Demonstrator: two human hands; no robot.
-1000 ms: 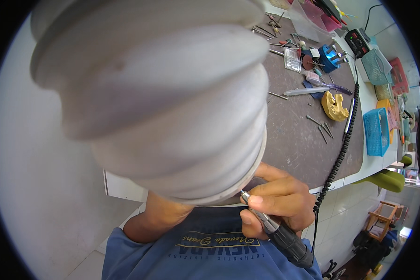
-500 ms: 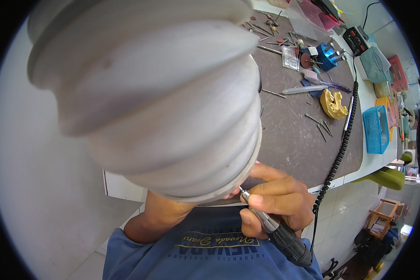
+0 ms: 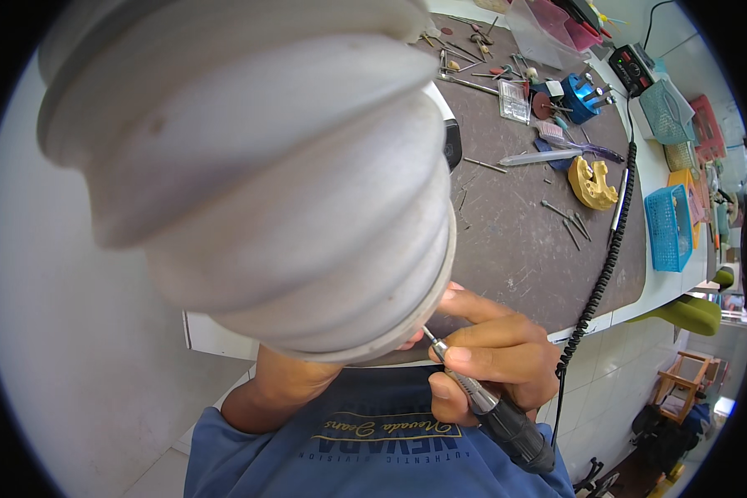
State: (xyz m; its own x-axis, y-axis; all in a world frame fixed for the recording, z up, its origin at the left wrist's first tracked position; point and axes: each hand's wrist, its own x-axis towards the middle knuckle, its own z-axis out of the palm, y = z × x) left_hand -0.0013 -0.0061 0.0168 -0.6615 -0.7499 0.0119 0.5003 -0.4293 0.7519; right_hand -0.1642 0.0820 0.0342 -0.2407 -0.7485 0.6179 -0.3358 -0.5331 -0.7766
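Observation:
My right hand (image 3: 506,353) is closed around a black and silver rotary handpiece (image 3: 494,411), held like a pen. Its thin metal bur (image 3: 428,334) points up and left toward the rim of a large grey-white ribbed suction hose (image 3: 307,191). The hose fills much of the left and centre and hides most of my left hand (image 3: 307,372). Only its wrist side and a bit of fingertip show past the rim, beside the bur. Whatever the left hand may hold is out of sight behind the hose.
On the brown bench mat (image 3: 515,249) lie a yellow dental cast (image 3: 592,184), a purple toothbrush (image 3: 585,145), loose burs (image 3: 566,222) and a blue bur holder (image 3: 585,98). A coiled black cord (image 3: 602,278) runs along the right side to a control box (image 3: 631,70). Baskets (image 3: 668,228) stand beyond.
The hose appears slightly further left, so more of a black-edged object behind it shows. The handpiece tip has shifted very little; my grip on it is the same.

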